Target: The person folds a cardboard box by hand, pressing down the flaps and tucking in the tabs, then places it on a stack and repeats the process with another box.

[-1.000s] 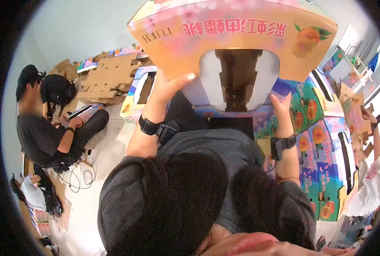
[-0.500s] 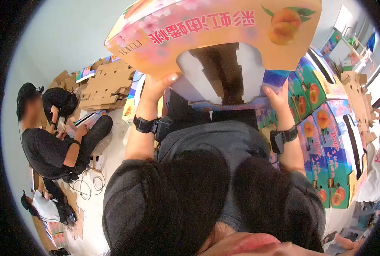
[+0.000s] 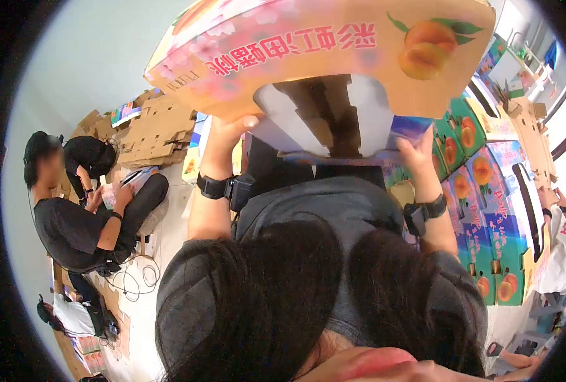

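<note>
A peach gift box [image 3: 334,54] of printed cardboard is held up in front of me, its orange face showing peaches, blossoms and pink lettering. Through a wide cutout in that face I see white inner walls and a brown strip. My left hand [image 3: 232,130] grips the box's lower left edge, the thumb showing and the other fingers hidden behind the cardboard. At the lower right, my right hand [image 3: 418,153] holds the box beside its blue side panel, thumb raised along the edge. Both wrists wear black straps.
Several green and blue peach boxes [image 3: 480,210] are stacked at my right. Flattened brown cardboard [image 3: 159,130] lies ahead on the left. A person in black [image 3: 73,226] sits at the left near cables [image 3: 136,277] on the floor. A person in white [image 3: 559,254] stands at the far right.
The box has come slightly nearer and tilted a little, its face now larger in view. Its right end has moved outward, and my right hand has shifted slightly downward with it.
</note>
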A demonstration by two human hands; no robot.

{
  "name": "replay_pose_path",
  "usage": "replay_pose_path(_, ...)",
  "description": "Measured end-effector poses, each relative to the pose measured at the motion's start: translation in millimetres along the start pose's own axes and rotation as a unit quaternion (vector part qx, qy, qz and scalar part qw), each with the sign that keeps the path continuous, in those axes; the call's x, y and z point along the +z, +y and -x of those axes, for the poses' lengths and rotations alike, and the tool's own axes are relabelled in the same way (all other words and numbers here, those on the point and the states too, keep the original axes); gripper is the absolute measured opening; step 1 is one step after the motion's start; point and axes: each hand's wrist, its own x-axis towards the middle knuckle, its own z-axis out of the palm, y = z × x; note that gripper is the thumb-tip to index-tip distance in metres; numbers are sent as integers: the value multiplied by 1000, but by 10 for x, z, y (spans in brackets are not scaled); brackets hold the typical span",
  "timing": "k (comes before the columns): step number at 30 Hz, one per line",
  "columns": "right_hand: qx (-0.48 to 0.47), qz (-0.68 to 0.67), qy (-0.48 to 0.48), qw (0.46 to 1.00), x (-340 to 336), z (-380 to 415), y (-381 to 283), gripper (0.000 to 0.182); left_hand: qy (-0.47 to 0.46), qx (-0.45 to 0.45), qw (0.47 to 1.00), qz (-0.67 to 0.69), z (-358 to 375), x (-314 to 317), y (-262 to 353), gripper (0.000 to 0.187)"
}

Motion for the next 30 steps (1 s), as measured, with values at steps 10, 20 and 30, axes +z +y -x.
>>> replay_pose_path(10, -137, 10, 74, 988, 99, -548, -1146, 113, -16, 27, 997, -64, 47, 202, 208, 50)
replay_pose_path(20, -36, -53, 11, 998, -44, -518, -937, 94, -72, -48, 995, 57, 154, 163, 1, 81)
replay_pose_path(30, -28, -56, 131, 989, -412, -636, -480, 92, -224, -125, 955, -151, 159, 304, -218, 126)
